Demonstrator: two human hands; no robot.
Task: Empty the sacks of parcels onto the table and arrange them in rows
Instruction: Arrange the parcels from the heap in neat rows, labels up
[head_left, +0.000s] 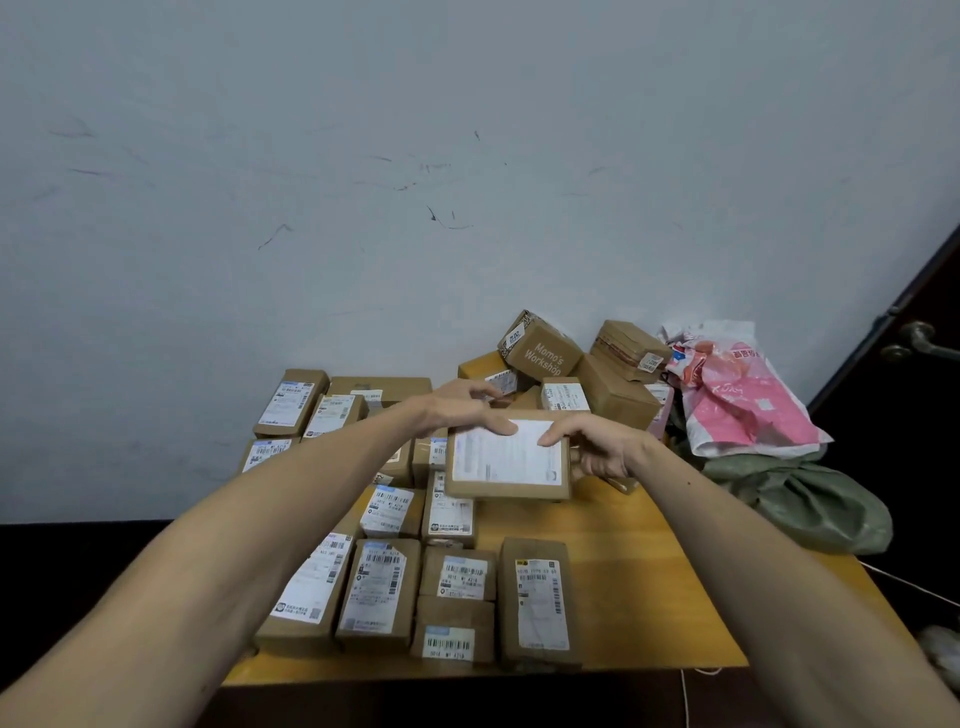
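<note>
Right now both hands are clamping one flat parcel over the middle of the wooden surface. The left hand is gripping its far left corner, with the thumb lying across the top edge of the big white label and the fingers reaching over the back edge. The right hand is gripping the right end, with the thumb pressing on the label's upper right corner and the fingers curling under the side. The parcel is facing label up and tilting slightly toward the camera. Whether its underside is touching the parcels below, I cannot tell.

Across the left and near part of the surface, the rows of parcels are lying flat, label up and edge to edge, running from the near edge back to the wall. A long parcel is closing the nearest row on the right, with bare wood beside it.

At the far right corner a heap of boxes is sitting jumbled against the wall. The topmost box, printed "Momo's Workshop", is tilting on one edge. Just right of the heap a pink and white bag is hanging over the surface's edge and resting on a crumpled green sack, which is slumping off the right side. Beyond them a dark door with a metal handle is showing at the right edge.
</note>
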